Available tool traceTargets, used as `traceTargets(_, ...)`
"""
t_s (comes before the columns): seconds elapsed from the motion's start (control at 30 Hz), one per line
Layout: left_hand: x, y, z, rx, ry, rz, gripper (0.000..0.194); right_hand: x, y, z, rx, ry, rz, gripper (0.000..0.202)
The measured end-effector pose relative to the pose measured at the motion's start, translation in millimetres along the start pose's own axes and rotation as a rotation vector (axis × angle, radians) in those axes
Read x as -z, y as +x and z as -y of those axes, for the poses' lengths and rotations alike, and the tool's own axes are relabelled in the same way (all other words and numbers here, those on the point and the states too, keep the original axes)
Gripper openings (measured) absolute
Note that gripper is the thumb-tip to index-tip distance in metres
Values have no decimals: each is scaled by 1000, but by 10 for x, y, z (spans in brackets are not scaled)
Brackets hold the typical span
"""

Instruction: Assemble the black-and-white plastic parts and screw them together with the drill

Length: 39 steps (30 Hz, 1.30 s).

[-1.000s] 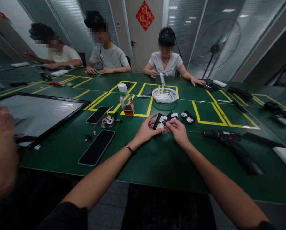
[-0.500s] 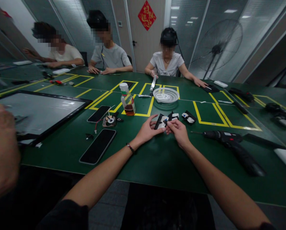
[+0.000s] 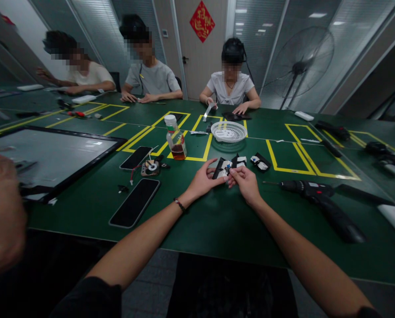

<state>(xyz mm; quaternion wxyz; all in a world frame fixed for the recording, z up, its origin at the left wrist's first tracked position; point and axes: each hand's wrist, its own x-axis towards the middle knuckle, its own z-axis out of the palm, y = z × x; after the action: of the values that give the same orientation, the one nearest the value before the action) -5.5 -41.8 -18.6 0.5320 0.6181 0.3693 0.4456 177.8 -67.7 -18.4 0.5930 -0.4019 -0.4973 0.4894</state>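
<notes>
My left hand [image 3: 205, 179] grips a small flat black-and-white part [image 3: 222, 167] by its left side, thumb along the near edge. At the part's right side, the thumb and fingertips of my right hand [image 3: 244, 180] are pinched together beside a small blue spot. What exactly lies between those fingertips is too small to make out. Just beyond my right hand sits a similar black-and-white piece [image 3: 241, 160]. Another such piece [image 3: 260, 162] lies a little to the right, apart from my hands.
A power drill [image 3: 319, 198] lies to the right, its bit pointing at my right hand. Leftward are a phone [image 3: 135, 203], a second phone [image 3: 137, 158], a small motor [image 3: 150, 167] and a bottle [image 3: 176, 141]. A white basket [image 3: 228, 131] stands ahead. Another person's hand [image 3: 1, 212] intrudes at left.
My hands stay almost still around the black-and-white part. Across the table, a person's outstretched hand has drawn in towards their body, bringing a dark flat piece with it.
</notes>
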Motion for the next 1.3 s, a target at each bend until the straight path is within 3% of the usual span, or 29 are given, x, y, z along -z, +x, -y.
traceTargets(0.57,0,-3,37,1,27,12,93,65,31,-93,12,-53,64,29)
traceTargets(0.97,12,-31,-51,-12,90,29,92,214,85,15,-14,-99,240,28)
traceTargets(1.3,16,-48,-66,-87,215,-22,90,145,71,-23,-40,-61,188,32)
